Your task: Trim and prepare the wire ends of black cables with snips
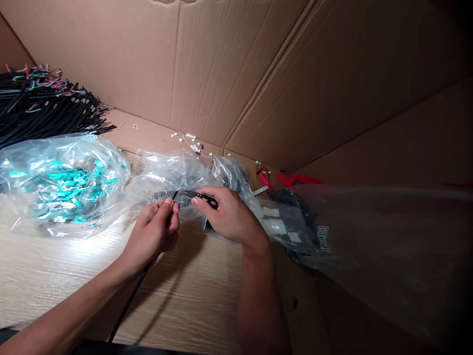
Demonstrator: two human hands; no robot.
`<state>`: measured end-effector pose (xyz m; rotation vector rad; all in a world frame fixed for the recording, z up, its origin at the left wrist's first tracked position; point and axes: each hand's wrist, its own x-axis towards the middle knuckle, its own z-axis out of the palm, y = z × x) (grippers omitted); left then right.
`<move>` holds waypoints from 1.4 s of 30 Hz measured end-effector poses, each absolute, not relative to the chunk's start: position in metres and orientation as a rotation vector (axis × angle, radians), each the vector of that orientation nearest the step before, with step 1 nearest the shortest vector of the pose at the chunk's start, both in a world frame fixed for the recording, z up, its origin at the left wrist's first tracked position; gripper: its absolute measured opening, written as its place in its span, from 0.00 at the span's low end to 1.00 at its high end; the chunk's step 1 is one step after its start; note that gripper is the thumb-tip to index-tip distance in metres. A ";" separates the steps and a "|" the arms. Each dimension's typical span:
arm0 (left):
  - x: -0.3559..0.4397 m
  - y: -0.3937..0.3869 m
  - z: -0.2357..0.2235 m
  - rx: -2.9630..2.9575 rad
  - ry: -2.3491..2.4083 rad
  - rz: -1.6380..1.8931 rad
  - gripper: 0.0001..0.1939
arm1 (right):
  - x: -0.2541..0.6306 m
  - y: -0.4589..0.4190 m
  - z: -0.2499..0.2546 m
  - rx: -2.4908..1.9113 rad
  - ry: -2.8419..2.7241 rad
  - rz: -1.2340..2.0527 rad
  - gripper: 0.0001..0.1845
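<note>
My left hand (162, 219) is closed around a black cable (127, 305), pinching it near its end between thumb and finger. The short tip sticks up above the fingers, and the rest hangs down towards the table's front edge. In my right hand (225, 212) is a small knife (207, 199) with a black handle, its blade pointing left at the cable tip. Blade and tip are close together; whether they touch I cannot tell. Just behind the hands lies a clear plastic bag (166, 170) with small silvery pieces inside.
At the left, a clear bag (111, 167) holds shiny teal scraps, with a pile of black cables (48, 108) behind it. Small white connectors (195, 148) lie along the cardboard wall (207, 69). On the right are red straps (299, 178) and a large clear bag (369, 236).
</note>
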<state>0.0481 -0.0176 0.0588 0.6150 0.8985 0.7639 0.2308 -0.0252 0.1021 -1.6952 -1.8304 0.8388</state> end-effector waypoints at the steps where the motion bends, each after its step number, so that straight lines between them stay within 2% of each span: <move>1: 0.048 -0.017 0.058 0.611 0.890 0.758 0.18 | 0.231 -0.025 0.102 -1.694 -1.834 0.849 0.14; 11: 0.046 -0.015 0.055 0.551 0.720 0.785 0.16 | 0.231 -0.022 0.101 -1.696 -1.806 0.914 0.15; 29: 0.051 -0.013 0.040 0.733 0.827 0.793 0.21 | 0.232 -0.019 0.094 -1.706 -1.719 0.960 0.16; 42: 0.056 -0.006 0.044 0.716 0.895 0.787 0.19 | 0.230 -0.017 0.096 -1.715 -1.701 0.940 0.15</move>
